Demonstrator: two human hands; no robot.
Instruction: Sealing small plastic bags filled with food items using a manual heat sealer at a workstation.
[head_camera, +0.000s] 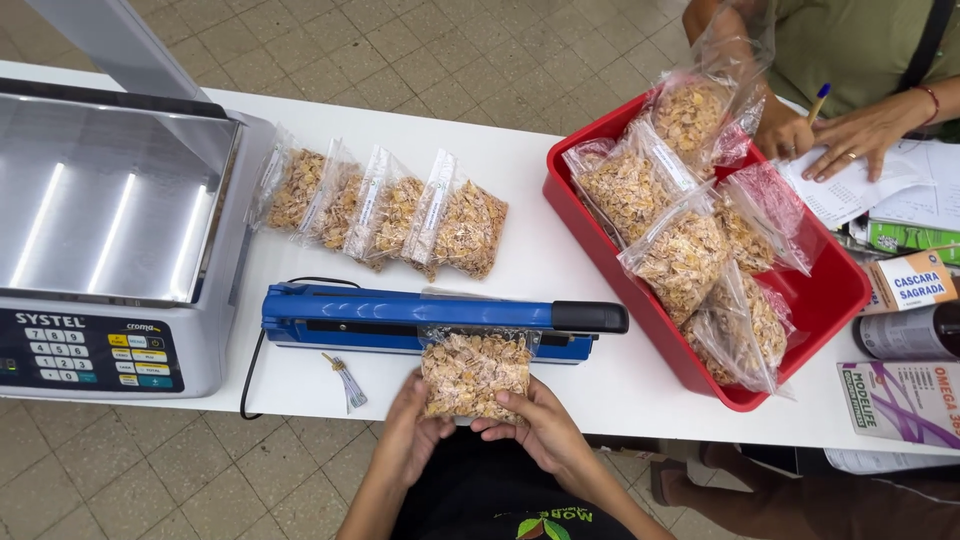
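A small clear bag of tan flakes (472, 374) lies at the table's near edge, its top tucked under the jaw of a blue heat sealer (400, 318). My left hand (412, 428) grips the bag's lower left corner. My right hand (535, 425) holds its lower right side. The sealer's arm with its black handle (590, 317) is down on the bag's mouth.
Several sealed flake bags (385, 210) lie in a row behind the sealer. A digital scale (110, 240) stands at the left. A red tray (835, 300) of open bags sits at the right, where another person's hands (835, 135) rest on papers with a pen. Boxes and a bottle lie far right.
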